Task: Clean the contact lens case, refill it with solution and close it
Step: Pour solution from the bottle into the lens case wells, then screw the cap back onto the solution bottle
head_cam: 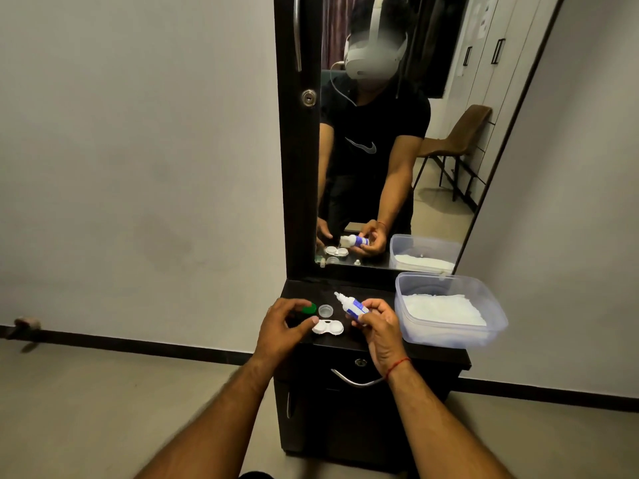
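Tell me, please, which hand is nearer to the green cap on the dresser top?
Left. The left hand curls right beside the green cap, fingers almost touching it; the right hand is farther right, holding the solution bottle.

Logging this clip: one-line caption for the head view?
Right hand tilts solution bottle toward open lens case; left hand beside it.

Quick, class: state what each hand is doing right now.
Left hand: fingers curled, thumb against the contact lens case, gripping nothing visible.
Right hand: closed on the solution bottle.
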